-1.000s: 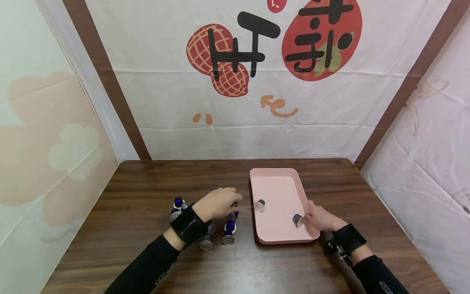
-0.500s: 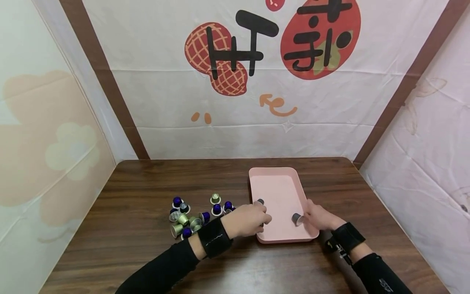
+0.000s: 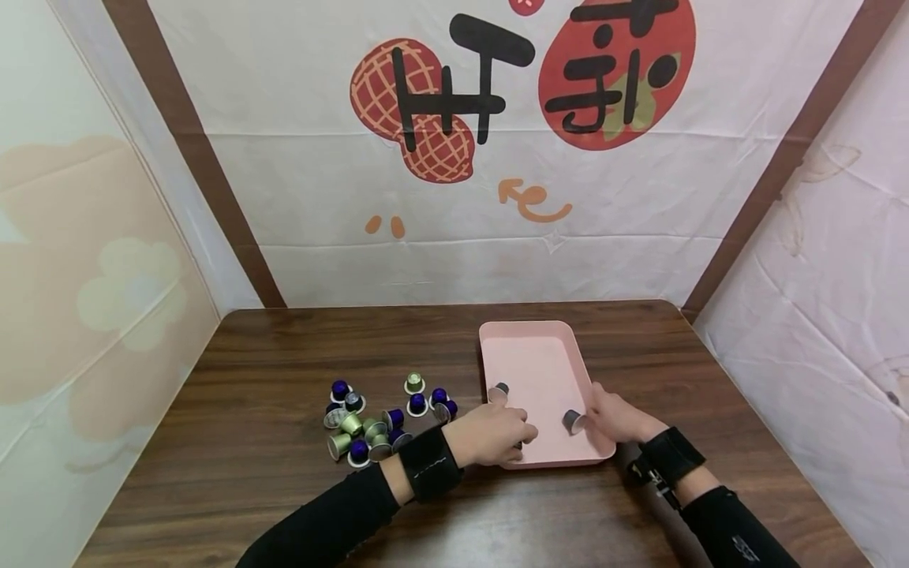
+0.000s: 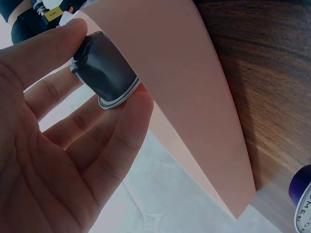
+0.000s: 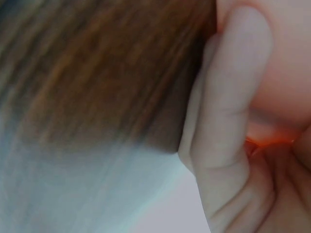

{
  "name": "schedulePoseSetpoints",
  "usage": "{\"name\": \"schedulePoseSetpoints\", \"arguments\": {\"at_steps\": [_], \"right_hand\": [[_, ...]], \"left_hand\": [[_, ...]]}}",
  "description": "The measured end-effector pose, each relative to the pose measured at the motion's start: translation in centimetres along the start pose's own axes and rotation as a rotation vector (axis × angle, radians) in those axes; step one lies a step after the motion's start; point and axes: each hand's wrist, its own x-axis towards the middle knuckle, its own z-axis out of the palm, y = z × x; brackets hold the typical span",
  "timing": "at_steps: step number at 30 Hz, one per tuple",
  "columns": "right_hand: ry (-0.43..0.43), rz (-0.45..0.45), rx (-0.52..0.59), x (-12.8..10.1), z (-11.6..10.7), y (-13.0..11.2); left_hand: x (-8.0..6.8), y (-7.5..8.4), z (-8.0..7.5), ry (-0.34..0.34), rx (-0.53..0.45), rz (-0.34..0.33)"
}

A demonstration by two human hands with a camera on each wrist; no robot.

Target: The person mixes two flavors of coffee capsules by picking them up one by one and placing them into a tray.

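My left hand (image 3: 490, 434) is over the left rim of a pink tray (image 3: 533, 355). Between its thumb and fingers it pinches a dark grey coffee capsule (image 4: 107, 70), seen plainly in the left wrist view beside the tray wall. Two more grey capsules lie in the tray: one near the left side (image 3: 499, 393), partly behind my left hand, and another by the right side (image 3: 574, 422). My right hand (image 3: 618, 416) grips the tray's right rim, its thumb (image 5: 238, 63) against the pink wall in the right wrist view.
Left of the tray, several blue and green capsules (image 3: 358, 450) lie in a loose cluster on the wooden table (image 3: 284, 371). A green capsule (image 3: 414, 383) and several blue ones (image 3: 417, 405) are nearer the tray. Printed cloth (image 3: 319, 268) hangs behind the table.
My left hand has moved right from among the capsules to the tray's left rim, carrying the grey capsule. My right hand keeps its hold on the tray.
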Motion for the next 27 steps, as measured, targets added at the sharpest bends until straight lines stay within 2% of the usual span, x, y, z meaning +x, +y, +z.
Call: {"name": "schedulePoseSetpoints", "arguments": {"at_steps": [4, 12, 15, 19, 22, 27], "right_hand": [[0.004, 0.0, -0.01, -0.1, 0.0, -0.1], [0.0, 0.015, 0.0, 0.1, 0.1, 0.1], [-0.003, 0.031, 0.002, 0.2, 0.1, 0.1], [-0.01, 0.025, -0.008, 0.1, 0.0, 0.0], [-0.009, 0.011, -0.027, -0.1, 0.0, 0.0], [-0.007, 0.014, -0.016, -0.3, 0.1, 0.0]], "left_hand": [[0.1, -0.2, 0.2, 0.011, -0.019, 0.001], [-0.5, -1.8, -0.5, -0.01, -0.116, -0.088], [-1.3, -3.2, -1.2, 0.023, -0.133, -0.104], [-2.9, -5.7, -1.9, 0.052, -0.17, -0.159], [-4.2, -7.5, -2.2, 0.03, -0.188, -0.203], [-6.2, -10.4, -2.0, -0.049, -0.231, -0.274]]}}
